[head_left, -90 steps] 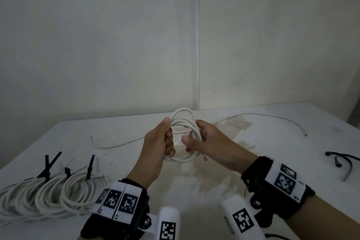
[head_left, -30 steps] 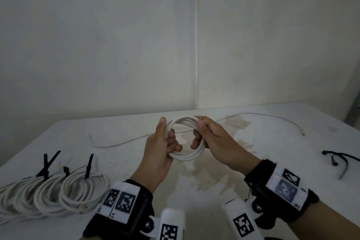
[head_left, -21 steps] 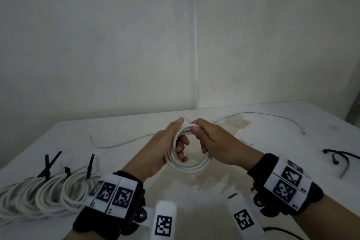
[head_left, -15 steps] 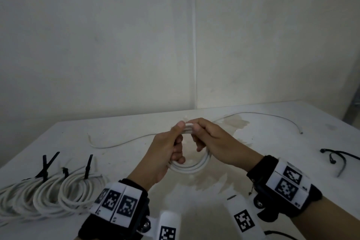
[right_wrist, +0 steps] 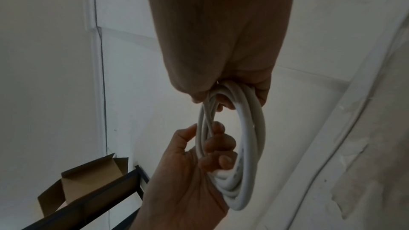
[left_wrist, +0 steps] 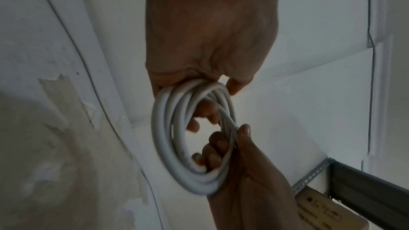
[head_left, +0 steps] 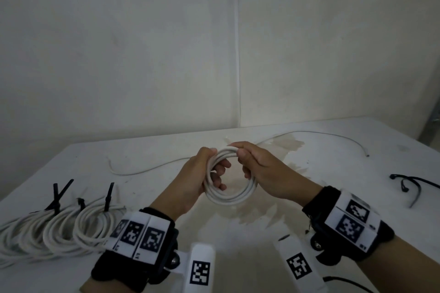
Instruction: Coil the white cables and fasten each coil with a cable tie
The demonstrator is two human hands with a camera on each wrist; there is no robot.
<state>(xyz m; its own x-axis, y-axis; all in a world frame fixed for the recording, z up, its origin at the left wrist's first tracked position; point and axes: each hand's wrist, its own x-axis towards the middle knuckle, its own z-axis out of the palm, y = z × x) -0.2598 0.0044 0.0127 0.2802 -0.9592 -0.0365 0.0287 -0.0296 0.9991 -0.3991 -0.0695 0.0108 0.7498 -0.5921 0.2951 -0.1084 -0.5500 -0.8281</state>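
Both hands hold one white cable coil (head_left: 229,188) above the middle of the worktop (head_left: 309,228). The left hand (head_left: 190,185) grips its left side, fingers curled through the ring; the right hand (head_left: 266,171) pinches its top (strands bunched together). Three tied coils (head_left: 59,228) lie near left.
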